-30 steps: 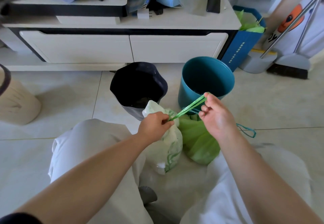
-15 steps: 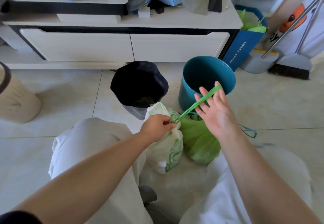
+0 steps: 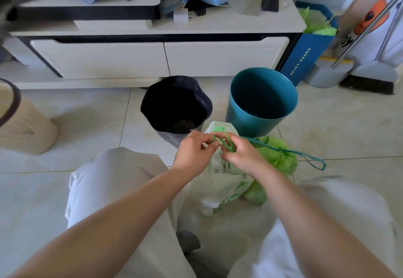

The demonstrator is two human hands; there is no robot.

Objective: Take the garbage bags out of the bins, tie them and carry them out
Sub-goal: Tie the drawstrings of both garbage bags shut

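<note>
A white garbage bag [image 3: 220,182] with green print stands on the floor between my knees. Its green drawstring [image 3: 225,142] loops up at the bag's mouth. My left hand [image 3: 194,151] pinches the string at its left end. My right hand [image 3: 242,154] grips the same string close beside it, fingers curled around the loop. A light green garbage bag [image 3: 277,158] lies to the right, closed, its teal drawstring [image 3: 309,158] trailing across the floor. Behind stand a bin lined with a black bag [image 3: 176,105] and a bare teal bin [image 3: 261,101].
A white TV cabinet [image 3: 161,57] runs along the back. A beige bin [image 3: 24,125] stands at the left. At the right are a blue paper bag [image 3: 309,51] with green bags inside, a dustpan [image 3: 327,75] and a broom [image 3: 368,81].
My right hand, which held the drawstring stretched up to the right and then opened, has come back down to my left hand and closed on the string at the bag's mouth.
</note>
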